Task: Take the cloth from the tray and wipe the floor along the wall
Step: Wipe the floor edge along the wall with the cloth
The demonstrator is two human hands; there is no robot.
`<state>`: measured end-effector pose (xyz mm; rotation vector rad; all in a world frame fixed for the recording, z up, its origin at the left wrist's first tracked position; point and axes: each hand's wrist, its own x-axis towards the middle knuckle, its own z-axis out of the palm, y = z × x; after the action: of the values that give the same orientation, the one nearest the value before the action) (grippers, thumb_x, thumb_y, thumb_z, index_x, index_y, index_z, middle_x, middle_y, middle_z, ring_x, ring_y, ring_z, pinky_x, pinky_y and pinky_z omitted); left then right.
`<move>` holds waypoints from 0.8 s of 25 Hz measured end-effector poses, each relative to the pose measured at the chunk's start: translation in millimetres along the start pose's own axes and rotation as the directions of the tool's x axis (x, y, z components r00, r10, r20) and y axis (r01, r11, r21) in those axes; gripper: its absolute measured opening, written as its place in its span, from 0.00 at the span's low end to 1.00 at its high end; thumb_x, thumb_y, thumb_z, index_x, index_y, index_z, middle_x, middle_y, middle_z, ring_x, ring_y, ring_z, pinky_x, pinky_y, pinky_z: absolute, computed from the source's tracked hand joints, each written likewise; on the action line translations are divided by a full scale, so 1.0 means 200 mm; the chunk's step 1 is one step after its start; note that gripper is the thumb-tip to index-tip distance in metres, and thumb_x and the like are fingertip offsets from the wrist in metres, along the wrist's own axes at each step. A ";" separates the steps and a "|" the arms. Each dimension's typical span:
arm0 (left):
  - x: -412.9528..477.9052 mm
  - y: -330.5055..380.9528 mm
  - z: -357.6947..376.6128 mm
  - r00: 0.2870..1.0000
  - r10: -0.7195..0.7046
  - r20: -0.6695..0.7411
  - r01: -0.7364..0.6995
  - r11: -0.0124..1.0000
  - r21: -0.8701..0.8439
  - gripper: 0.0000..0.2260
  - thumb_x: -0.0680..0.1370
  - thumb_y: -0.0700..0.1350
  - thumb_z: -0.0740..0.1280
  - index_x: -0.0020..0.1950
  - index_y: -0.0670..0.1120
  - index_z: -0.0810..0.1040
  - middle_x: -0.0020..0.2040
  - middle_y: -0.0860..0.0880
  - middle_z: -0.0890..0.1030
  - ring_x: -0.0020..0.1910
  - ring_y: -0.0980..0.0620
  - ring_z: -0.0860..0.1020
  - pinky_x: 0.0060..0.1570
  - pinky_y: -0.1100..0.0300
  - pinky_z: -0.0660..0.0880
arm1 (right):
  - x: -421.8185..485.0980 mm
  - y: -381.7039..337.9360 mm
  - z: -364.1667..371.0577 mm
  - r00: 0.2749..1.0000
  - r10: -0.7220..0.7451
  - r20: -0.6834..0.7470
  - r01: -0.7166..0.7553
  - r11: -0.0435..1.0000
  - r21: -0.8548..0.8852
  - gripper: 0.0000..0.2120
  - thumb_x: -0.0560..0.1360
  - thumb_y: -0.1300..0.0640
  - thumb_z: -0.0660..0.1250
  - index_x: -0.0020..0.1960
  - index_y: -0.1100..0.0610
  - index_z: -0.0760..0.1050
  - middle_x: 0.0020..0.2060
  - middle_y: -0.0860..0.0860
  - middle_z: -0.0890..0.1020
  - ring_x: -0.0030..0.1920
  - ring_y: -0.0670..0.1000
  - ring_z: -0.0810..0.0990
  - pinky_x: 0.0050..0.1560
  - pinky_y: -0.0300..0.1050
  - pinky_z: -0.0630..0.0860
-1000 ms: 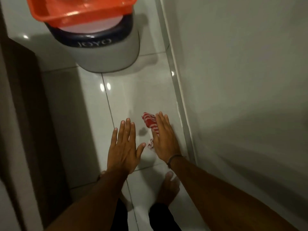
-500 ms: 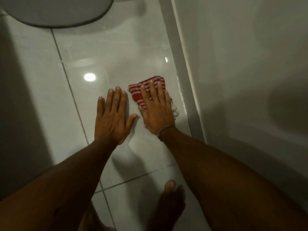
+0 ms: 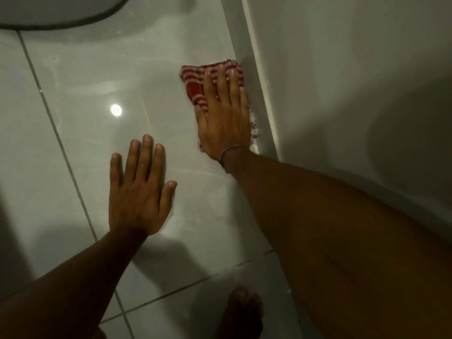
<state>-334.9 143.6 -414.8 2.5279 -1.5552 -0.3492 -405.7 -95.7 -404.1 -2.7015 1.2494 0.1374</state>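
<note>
The right hand [image 3: 223, 116] lies flat, fingers stretched and close together, palm down on the red-and-white striped cloth [image 3: 195, 81] in the upper middle of the frame. It does not grip the cloth; it presses it to the floor [image 3: 102, 77]. The cloth's far edge and left edge show past the fingertips, and a pale frayed edge shows at the right of the hand, touching the foot of the wall. A thin band [image 3: 226, 155] circles the right wrist.

The left hand [image 3: 140, 192] is open too, fingers spread a little, thumb out to the right, resting palm down on the bare tile in the lower left of centre, holding nothing. It sits well apart from the cloth.

The wall [image 3: 342, 69] fills the right side of the frame, and its skirting [image 3: 259, 69] runs as a slanted pale strip from the top centre down to the right forearm. Beyond the cloth, toward the top of the frame, the floor along that strip is bare glossy tile. A round grey base with a dark rim [image 3: 61, 13] cuts into the upper left corner, near that open strip but off to its left. Grout lines cross the tiles on the left and bottom. A bare foot [image 3: 244, 311] stands at the bottom edge, near the wall.
</note>
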 end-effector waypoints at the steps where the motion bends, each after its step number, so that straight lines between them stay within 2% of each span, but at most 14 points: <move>1: 0.00 0.00 0.00 1.000 -0.002 0.003 0.002 1.000 -0.002 0.36 0.85 0.58 0.51 0.89 0.41 0.50 0.90 0.38 0.49 0.89 0.38 0.47 0.86 0.34 0.46 | 0.01 0.00 0.00 1.000 0.009 -0.007 -0.009 1.000 0.000 0.34 0.83 0.41 0.49 0.85 0.54 0.49 0.85 0.59 0.53 0.85 0.60 0.48 0.84 0.60 0.48; 5: 0.00 0.00 -0.01 1.000 -0.010 0.014 0.010 1.000 -0.014 0.36 0.85 0.59 0.50 0.89 0.42 0.50 0.90 0.39 0.49 0.89 0.38 0.47 0.85 0.33 0.45 | 0.00 -0.01 0.00 1.000 0.004 -0.008 -0.004 0.999 0.036 0.34 0.82 0.41 0.48 0.84 0.55 0.50 0.85 0.59 0.53 0.85 0.59 0.48 0.84 0.59 0.47; 11: 0.01 0.00 -0.02 1.000 -0.011 0.015 0.011 1.000 -0.010 0.36 0.85 0.59 0.52 0.89 0.42 0.51 0.90 0.39 0.50 0.89 0.38 0.48 0.85 0.32 0.46 | -0.12 0.02 -0.01 0.997 0.068 0.031 -0.070 0.995 0.072 0.34 0.83 0.42 0.50 0.84 0.56 0.49 0.84 0.60 0.53 0.85 0.59 0.49 0.85 0.58 0.47; 14: 0.01 0.00 -0.02 1.000 -0.006 0.021 0.006 1.000 -0.014 0.36 0.85 0.59 0.52 0.89 0.42 0.50 0.90 0.39 0.49 0.89 0.38 0.47 0.85 0.32 0.47 | -0.31 0.06 -0.02 0.995 0.061 0.080 -0.065 0.997 0.048 0.35 0.82 0.41 0.48 0.84 0.57 0.47 0.84 0.61 0.53 0.85 0.60 0.48 0.85 0.59 0.48; 18: 0.01 0.00 -0.02 1.000 -0.012 0.029 0.012 1.000 -0.027 0.36 0.85 0.59 0.51 0.89 0.42 0.50 0.90 0.39 0.49 0.89 0.38 0.47 0.85 0.31 0.47 | -0.65 0.13 0.00 0.992 0.096 0.079 -0.104 0.989 0.108 0.35 0.83 0.45 0.57 0.84 0.57 0.50 0.84 0.60 0.56 0.84 0.61 0.52 0.84 0.60 0.53; 20: 0.00 0.00 -0.02 1.000 -0.011 0.029 0.012 1.000 -0.027 0.36 0.85 0.59 0.51 0.89 0.42 0.50 0.90 0.39 0.49 0.89 0.38 0.47 0.85 0.32 0.47 | -0.84 0.16 0.02 0.986 0.125 0.112 -0.136 0.986 0.101 0.35 0.83 0.45 0.58 0.84 0.56 0.49 0.84 0.59 0.54 0.85 0.60 0.49 0.83 0.60 0.55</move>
<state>-333.7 142.9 -411.0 2.5235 -1.5359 -0.4077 -539.6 9.9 -385.4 -2.4870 1.3611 0.2193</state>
